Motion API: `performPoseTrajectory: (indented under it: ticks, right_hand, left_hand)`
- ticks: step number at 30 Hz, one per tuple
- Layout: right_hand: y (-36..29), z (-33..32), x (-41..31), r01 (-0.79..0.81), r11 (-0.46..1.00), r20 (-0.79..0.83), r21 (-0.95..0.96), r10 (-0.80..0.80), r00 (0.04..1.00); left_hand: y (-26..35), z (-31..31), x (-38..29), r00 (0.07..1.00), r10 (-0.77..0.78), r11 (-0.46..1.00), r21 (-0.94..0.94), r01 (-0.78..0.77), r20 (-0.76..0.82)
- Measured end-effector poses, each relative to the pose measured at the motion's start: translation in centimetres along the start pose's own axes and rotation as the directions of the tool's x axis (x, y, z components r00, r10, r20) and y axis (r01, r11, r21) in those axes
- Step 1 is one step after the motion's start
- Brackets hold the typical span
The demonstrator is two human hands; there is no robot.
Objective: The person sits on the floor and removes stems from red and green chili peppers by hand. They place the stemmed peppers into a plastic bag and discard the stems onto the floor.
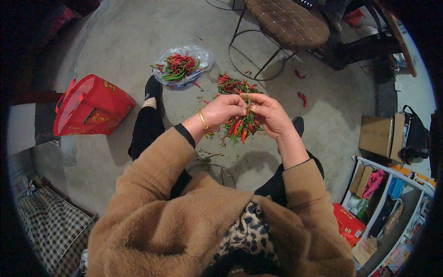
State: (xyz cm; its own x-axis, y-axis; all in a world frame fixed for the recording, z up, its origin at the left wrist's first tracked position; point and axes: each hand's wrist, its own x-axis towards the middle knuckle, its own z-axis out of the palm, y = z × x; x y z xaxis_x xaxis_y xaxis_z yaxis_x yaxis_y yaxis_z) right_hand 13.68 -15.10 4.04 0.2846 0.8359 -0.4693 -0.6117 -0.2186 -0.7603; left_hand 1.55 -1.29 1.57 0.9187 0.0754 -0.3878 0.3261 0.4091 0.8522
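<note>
Both my hands meet at a bunch of red and green chili peppers (pixel 244 126) that hangs tips down by its green stems. My left hand (pixel 225 110), with a gold bangle at the wrist, pinches the stems from the left. My right hand (pixel 270 112) holds them from the right, thumb and forefinger at the top. Just beyond my hands, a heap of chilies on stalks (pixel 232 84) lies on the concrete floor, partly hidden. Further left, loose red and green chilies (pixel 180 66) rest on a clear plastic bag (pixel 205 57).
Stem scraps (pixel 207 157) litter the floor below my hands. A red shopping bag (pixel 100 107) stands at left. A brown quilted chair (pixel 290 22) is at the top. Cardboard boxes (pixel 375 135) and a white-framed shelf (pixel 382 173) stand at right. Two stray red chilies (pixel 303 99) lie right of my hands.
</note>
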Motion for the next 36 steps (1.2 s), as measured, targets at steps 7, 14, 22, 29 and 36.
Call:
performPoseTrajectory:
  ticks: [7, 14, 22, 29, 36]
  right_hand:
    - [-0.38, 0.12, -0.18, 0.005, 1.000, 0.080, 0.021, -0.007, 0.997]
    - [0.03, 0.19, -0.01, 0.061, 0.996, 0.046, -0.065, -0.058, 0.997]
    - [-0.45, -0.02, -0.09, 0.025, 0.998, 0.017, 0.064, -0.026, 1.000]
    - [-0.40, 0.21, 0.01, 0.055, 0.998, -0.009, 0.041, -0.054, 0.998]
    - [-0.18, 0.12, 0.03, 0.039, 0.999, -0.024, 0.005, -0.039, 0.999]
  left_hand:
    - [0.06, -0.01, -0.12, 1.000, -0.010, 0.991, -0.136, 0.013, 0.021]
    - [-0.01, -0.12, 0.03, 0.999, 0.012, 0.999, 0.050, -0.015, 0.049]
    - [0.18, 0.13, 0.01, 0.999, 0.003, 0.983, -0.182, 0.004, 0.041]
    - [0.18, -0.26, -0.21, 0.991, -0.031, 0.988, -0.146, 0.050, 0.133]
    - [0.19, -0.06, -0.16, 0.990, 0.015, 0.999, -0.054, -0.008, 0.143]
